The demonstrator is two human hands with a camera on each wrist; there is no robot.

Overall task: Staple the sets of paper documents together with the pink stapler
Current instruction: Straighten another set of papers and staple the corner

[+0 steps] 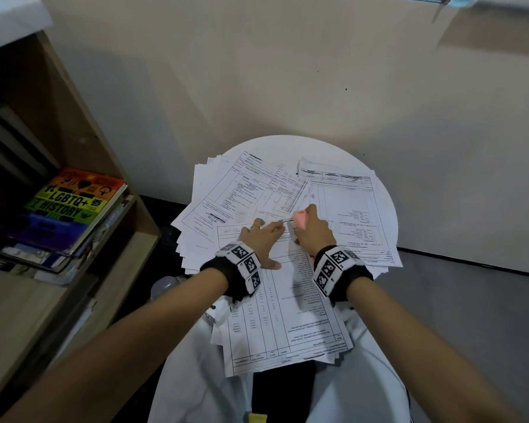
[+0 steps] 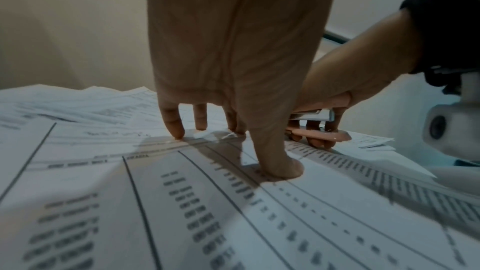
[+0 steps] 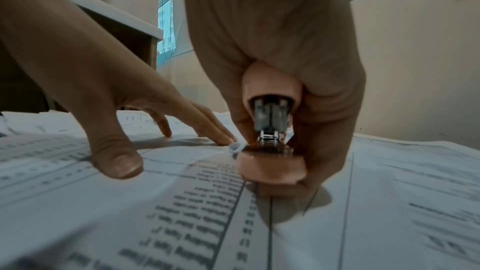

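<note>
A set of printed paper forms [image 1: 287,315] lies lengthwise across my lap and onto the round white table [image 1: 388,215]. My left hand [image 1: 261,236] rests flat on its far end, fingers [image 2: 176,128] and thumb [image 2: 283,169] spread and pressing the sheet down. Right beside it my right hand [image 1: 313,230] grips the pink stapler [image 1: 300,219], fingers wrapped under its base [image 3: 270,169] and palm over its top. The stapler's mouth sits at the paper's far edge [image 3: 233,147], close to my left fingertips. In the left wrist view the stapler [image 2: 319,134] shows side-on.
More printed sheets [image 1: 245,190] are fanned over the table's back and left, with another pile [image 1: 348,203] at the right. A wooden shelf [image 1: 74,148] holding stacked books [image 1: 74,206] stands at the left. A beige wall [image 1: 287,71] rises just behind the table.
</note>
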